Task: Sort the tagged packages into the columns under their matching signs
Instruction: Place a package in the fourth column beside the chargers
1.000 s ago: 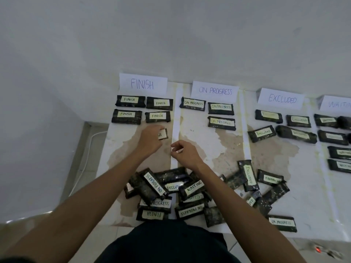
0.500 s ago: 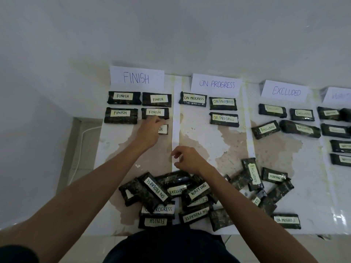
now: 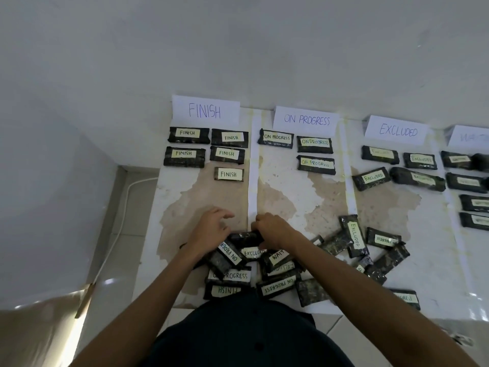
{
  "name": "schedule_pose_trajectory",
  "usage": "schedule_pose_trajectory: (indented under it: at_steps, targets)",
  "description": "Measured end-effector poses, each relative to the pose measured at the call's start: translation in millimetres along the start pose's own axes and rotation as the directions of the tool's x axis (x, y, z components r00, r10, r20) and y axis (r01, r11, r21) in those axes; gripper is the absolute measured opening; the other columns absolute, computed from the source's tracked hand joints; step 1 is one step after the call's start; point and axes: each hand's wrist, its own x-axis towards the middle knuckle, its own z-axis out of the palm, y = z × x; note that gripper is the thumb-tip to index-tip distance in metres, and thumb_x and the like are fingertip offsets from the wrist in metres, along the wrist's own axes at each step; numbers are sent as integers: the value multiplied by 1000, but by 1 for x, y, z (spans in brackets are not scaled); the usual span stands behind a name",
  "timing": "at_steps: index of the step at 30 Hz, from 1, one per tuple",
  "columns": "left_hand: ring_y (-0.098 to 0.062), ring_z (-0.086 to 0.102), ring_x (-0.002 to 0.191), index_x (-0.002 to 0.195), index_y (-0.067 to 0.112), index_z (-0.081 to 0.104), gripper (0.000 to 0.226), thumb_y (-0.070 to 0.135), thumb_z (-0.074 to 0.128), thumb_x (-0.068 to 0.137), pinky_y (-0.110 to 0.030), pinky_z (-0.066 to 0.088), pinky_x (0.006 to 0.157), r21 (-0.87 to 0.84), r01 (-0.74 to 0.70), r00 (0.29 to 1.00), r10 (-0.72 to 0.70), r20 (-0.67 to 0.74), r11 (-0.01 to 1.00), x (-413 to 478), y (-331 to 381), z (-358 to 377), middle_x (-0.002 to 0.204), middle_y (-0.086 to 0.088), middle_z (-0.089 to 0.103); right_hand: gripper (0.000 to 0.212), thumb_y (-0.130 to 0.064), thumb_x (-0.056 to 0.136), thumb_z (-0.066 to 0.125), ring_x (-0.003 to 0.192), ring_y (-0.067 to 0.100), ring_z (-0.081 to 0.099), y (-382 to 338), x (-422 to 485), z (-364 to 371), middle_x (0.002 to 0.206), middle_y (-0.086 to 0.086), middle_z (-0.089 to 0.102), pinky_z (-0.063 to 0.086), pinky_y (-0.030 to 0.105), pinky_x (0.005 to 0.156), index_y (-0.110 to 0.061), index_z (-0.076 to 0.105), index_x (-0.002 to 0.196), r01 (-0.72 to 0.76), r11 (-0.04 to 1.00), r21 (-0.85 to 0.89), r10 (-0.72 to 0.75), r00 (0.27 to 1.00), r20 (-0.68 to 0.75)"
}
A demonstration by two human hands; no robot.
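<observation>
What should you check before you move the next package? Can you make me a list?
1. Right hand grips a package from the pile: ok.
2. That package's tag readable: cannot tell, no tag shows.
3. Left hand free: ok, it holds nothing.
4. FINISH sign, ON PROGRESS sign and EXCLUDED sign readable: ok.
5. Fourth sign readable: not ok, cut off at the edge.

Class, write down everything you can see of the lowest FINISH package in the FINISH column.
The lowest FINISH package is a small dark rectangle, seemingly glossy plastic wrap, its top almost covered by a pale label handwritten FINISH. It lies flat, long side across, alone in the third row, left of the white strip, touching only the stained tabletop.
</observation>
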Motion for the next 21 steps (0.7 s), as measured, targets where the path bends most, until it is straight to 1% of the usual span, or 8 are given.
schedule_pose_trajectory:
  at_steps: [3, 6, 9, 11, 13, 16, 19, 21]
  targets:
    - [-11, 53, 105, 115, 18, 61, 32, 8, 59, 85, -28, 46, 89, -130, 79, 996, -85, -37, 988, -14, 8, 3, 115, 1, 57, 28, -19, 77, 70, 96, 23, 61, 6, -5, -8, 104, 7, 64, 52, 35, 81, -16, 61, 104, -108, 961, 255, 110, 994, 8]
    - [-12, 54, 105, 126, 19, 54, 37, 19, 58, 89, -25, 43, 83, -240, 199, 975, -217, -50, 950, -21, 24, 1, 120, 1, 57, 28, -18, 78, 69, 86, 20, 63, 10, -16, -25, 100, 8, 67, 53, 30, 77, -13, 62, 105, -173, 894, 413, 224, 971, -78]
    - [-11, 50, 112, 135, 24, 45, 48, 40, 53, 91, -30, 41, 95, -389, 252, 968, -230, 103, 886, -26, 49, 2, 124, 8, 52, 28, -22, 78, 69, 79, 21, 59, 0, -29, -46, 92, 10, 65, 45, 25, 65, -7, 62, 101, -157, 856, 492, 281, 941, -190]
    - [-15, 54, 115, 130, 28, 48, 43, 46, 51, 91, -37, 44, 99, -586, 281, 959, -192, 211, 760, -24, 62, 5, 127, 4, 55, 29, -27, 76, 71, 76, 20, 58, -13, -35, -54, 87, 8, 64, 46, 26, 60, -6, 63, 95, -100, 816, 569, 279, 930, -238]
    - [-17, 62, 107, 125, 22, 53, 37, 38, 54, 91, -38, 50, 93, -707, 269, 963, -178, 202, 654, -20, 69, 8, 121, -1, 63, 31, -29, 72, 74, 79, 19, 59, -25, -41, -61, 89, 7, 65, 48, 24, 61, -7, 65, 92, -21, 767, 642, 227, 944, -240]
    - [-19, 68, 92, 121, 10, 55, 27, 17, 49, 95, -33, 56, 78, -735, 256, 956, -276, 97, 628, -18, 70, 4, 108, -8, 68, 38, -31, 71, 77, 78, 13, 56, -30, -49, -66, 99, 3, 63, 45, 20, 65, -13, 66, 103, 43, 728, 684, 154, 962, -225]
    - [-23, 69, 82, 111, 6, 58, 20, 7, 47, 95, -29, 56, 67, -764, 293, 940, -321, 119, 575, -19, 65, -3, 98, -9, 68, 46, -24, 75, 76, 84, 11, 53, -17, -53, -62, 110, 3, 59, 47, 24, 79, -16, 61, 118, 30, 727, 686, 258, 914, -314]
    - [-24, 69, 78, 110, 7, 58, 20, 5, 48, 93, -26, 56, 58, -767, 330, 929, -335, 160, 551, -22, 64, -9, 97, -10, 68, 53, -17, 75, 74, 97, 15, 53, -5, -50, -56, 116, 4, 54, 49, 32, 89, -19, 57, 124, 2, 793, 609, 305, 865, -400]
